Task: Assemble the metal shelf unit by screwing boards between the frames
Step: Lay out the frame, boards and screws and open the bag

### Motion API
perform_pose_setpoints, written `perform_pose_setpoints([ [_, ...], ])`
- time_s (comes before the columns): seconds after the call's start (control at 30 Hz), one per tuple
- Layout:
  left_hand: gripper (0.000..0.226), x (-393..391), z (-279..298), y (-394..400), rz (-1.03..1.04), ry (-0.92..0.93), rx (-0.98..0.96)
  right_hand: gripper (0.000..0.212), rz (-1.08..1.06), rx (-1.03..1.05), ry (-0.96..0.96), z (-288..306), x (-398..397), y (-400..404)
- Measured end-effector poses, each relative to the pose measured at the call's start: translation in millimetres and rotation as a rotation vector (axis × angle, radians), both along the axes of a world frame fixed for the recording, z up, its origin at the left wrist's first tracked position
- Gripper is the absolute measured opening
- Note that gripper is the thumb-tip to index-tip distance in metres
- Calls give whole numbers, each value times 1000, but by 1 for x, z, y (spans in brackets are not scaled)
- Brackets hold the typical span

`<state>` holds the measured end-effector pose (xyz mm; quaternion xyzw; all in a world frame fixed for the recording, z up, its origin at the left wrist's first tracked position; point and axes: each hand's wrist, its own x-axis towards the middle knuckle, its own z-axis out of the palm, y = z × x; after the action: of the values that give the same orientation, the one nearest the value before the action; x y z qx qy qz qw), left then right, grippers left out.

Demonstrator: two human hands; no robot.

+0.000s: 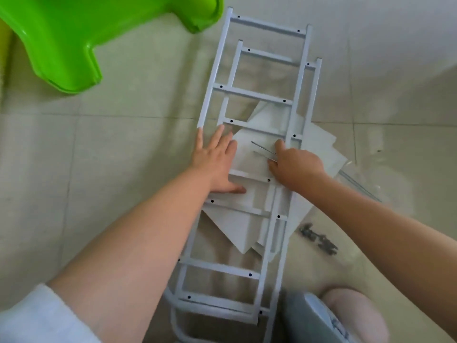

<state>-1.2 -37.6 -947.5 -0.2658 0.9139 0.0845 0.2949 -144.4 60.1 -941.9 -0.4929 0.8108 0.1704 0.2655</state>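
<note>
Two bare hands work at the middle of the pile: the right hand (295,167) has its fingers curled round a pair of thin grey metal rods (263,151), pinching them at their near-right ends, so that grip is closed on the rods; the left hand (218,162) lies flat with straight fingers, an open grip pressing on the topmost of the white rectangular boards (249,157) and across a rung. The rods run from the right hand toward the far left, slanting over that board, their free tips just right of the left fingertips. Under and around both hands lie two white ladder-shaped metal frames (249,94), stacked one on the other, long axis running near to far with the far end leaning right; the boards are fanned loosely beneath the rungs and stick out on the right side. The right hand is plainly nearer the rods, and I judge they need lifting clear before a board can be slid out from between the rungs. Near right on the pale tiled floor (123,149) sits a small heap of dark screws (319,240), close beside the frames, with a clear plastic bag (358,184) further right. A bright green plastic stool (74,38) stands far left, well apart, leaving open floor to the left for moving the frames.
</note>
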Motion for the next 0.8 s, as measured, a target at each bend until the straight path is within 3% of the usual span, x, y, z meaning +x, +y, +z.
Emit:
perform_pose_setpoints([
  [0.17, 104, -1, -4, 0, 20, 69, -6, 43, -26, -53, -89, 10, -14, 3],
  [0.27, 107, 1, -6, 4, 42, 64, 10, 39, 73, -88, 23, 20, -26, 18],
  [0.37, 108, 3, -9, 4, 70, 79, 27, 23, 120, -84, 116, 25, -47, 41],
  [0.47, 114, -3, -9, 3, 97, 61, 60, 24, 6, -22, 167, 20, -80, 49],
  [0.6, 120, -26, -5, 24, 170, 40, 37, 23, -305, -41, 220, 4, -124, 58],
  [0.8, 90, -40, -14, 64, 58, 154, 80, 24, -414, -49, 255, -18, -166, 98],
])
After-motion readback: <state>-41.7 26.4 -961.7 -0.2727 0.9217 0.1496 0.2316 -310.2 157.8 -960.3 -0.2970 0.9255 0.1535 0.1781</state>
